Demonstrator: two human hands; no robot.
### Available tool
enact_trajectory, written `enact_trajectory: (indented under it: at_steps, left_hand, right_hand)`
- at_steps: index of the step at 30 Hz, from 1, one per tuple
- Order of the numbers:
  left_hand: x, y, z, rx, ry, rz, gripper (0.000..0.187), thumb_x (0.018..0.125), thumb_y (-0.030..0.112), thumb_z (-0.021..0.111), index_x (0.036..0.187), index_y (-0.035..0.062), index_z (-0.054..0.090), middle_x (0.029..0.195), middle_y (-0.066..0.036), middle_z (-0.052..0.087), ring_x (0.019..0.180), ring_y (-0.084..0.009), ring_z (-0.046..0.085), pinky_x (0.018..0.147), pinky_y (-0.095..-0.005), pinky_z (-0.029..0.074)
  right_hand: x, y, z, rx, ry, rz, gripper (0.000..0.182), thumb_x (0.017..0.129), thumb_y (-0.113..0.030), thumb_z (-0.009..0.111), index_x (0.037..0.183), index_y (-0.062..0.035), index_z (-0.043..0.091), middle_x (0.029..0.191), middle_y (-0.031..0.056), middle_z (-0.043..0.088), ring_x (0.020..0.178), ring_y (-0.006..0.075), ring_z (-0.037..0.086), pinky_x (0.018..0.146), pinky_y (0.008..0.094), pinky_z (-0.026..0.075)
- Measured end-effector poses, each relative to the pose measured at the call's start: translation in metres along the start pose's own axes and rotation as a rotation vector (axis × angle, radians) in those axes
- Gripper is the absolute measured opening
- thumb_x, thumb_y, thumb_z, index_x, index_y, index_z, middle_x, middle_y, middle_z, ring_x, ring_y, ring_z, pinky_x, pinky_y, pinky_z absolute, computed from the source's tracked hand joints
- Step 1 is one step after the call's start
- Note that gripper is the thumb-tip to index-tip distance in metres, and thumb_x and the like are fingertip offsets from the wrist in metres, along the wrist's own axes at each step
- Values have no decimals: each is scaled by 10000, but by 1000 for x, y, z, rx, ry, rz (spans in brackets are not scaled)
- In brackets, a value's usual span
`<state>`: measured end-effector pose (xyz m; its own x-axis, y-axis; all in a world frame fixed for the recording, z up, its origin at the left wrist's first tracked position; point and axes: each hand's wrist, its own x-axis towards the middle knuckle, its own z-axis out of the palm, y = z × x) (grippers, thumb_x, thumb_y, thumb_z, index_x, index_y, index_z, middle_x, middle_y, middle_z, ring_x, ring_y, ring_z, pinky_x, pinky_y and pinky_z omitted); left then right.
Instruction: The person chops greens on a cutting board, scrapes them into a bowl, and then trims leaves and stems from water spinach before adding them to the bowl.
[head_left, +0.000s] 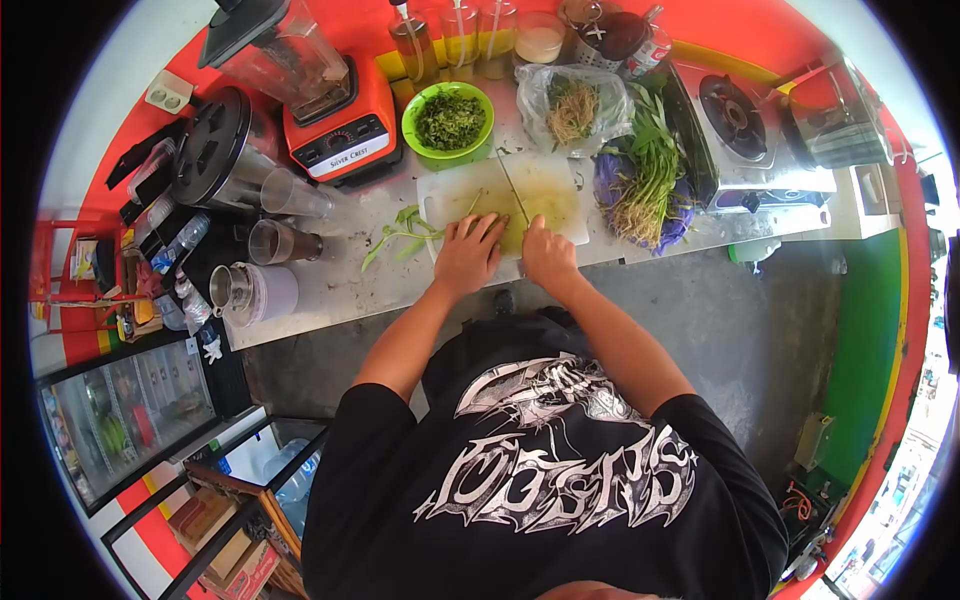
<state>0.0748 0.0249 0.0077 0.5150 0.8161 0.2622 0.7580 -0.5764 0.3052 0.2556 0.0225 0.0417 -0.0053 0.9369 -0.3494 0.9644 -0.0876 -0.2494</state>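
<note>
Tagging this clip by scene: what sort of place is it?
Likely a small food stall or juice-shop kitchen: a red blender on the metal counter, a gas burner to the right, and a glass-fronted drinks fridge at lower left.

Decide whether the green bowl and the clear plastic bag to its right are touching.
Apart. The head view shows it plainly: a strip of bare countertop lies between the green bowl and the clear plastic bag.
</note>
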Motion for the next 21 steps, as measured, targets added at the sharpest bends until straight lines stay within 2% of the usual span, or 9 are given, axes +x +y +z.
enact_trajectory:
  at_steps: [4,6,9,21]
  left_hand:
    - [-1,0,1,31,18,17,520,916,228,602,1424,135,544,1374,-46,549,1263,-278,481,1045,-460,385]
    - [-1,-1,2,21,28,12,511,907,211,613,1408,130,558,1363,-47,554,1252,-279,486,1034,-461,392]
    - [0,0,1,11,36,11,499,900,195,622,1391,127,572,1354,-48,558,1241,-282,490,1027,-461,398]
    - [0,-2,1,27,10,9,487,926,230,594,1402,131,568,1366,-42,559,1247,-271,490,1039,-457,393]
  right_hand:
    - [-7,-4,-3,0,3,-8,229,1028,-236,511,1082,-17,469,932,223,735,915,392,732,769,465,589]
    - [-18,-7,4,47,-33,57,297,1043,-283,492,1093,9,473,987,260,717,953,438,709,832,516,561]
    - [-9,-5,7,36,-54,36,293,1046,-283,483,1098,6,474,996,264,715,962,447,704,834,521,558]
    - [2,-7,14,29,-10,6,298,1048,-290,472,1113,1,463,961,254,722,950,451,704,844,523,553]
